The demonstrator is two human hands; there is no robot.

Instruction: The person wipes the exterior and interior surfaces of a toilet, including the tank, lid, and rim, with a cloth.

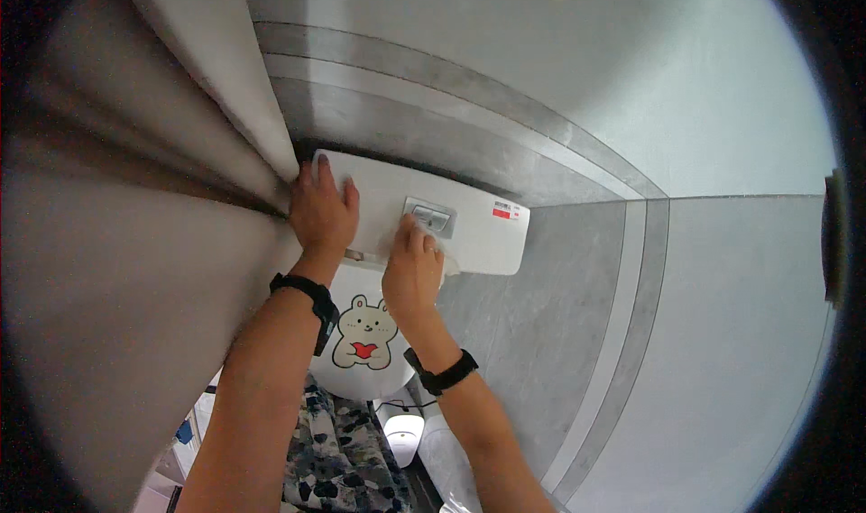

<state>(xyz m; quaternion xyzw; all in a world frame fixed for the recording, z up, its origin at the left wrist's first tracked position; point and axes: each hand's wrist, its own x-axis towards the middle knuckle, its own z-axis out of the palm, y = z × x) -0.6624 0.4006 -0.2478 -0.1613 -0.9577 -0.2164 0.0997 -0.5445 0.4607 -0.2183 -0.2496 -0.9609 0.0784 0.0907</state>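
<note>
A white toilet tank [374,181] stands at the centre of the head view. My left hand [323,211] lies on its left end, fingers stretched out and holding nothing. My right hand [415,274] is closed on a thin pale wipe [450,262], only partly visible around the fingers. Its fingertips are at the near edge of the silver flush button plate [431,216]. Below the tank is the closed white toilet lid [361,384], bearing a bear sticker [364,334] with a red heart. My right hand hides part of the lid.
Beige folds of a curtain [153,134] hang close along my left arm. A grey tiled wall [379,116] rises just behind the tank. A label [507,211] is stuck on the tank's right end. Near my legs stands a small white container [403,432] beside a dark cord.
</note>
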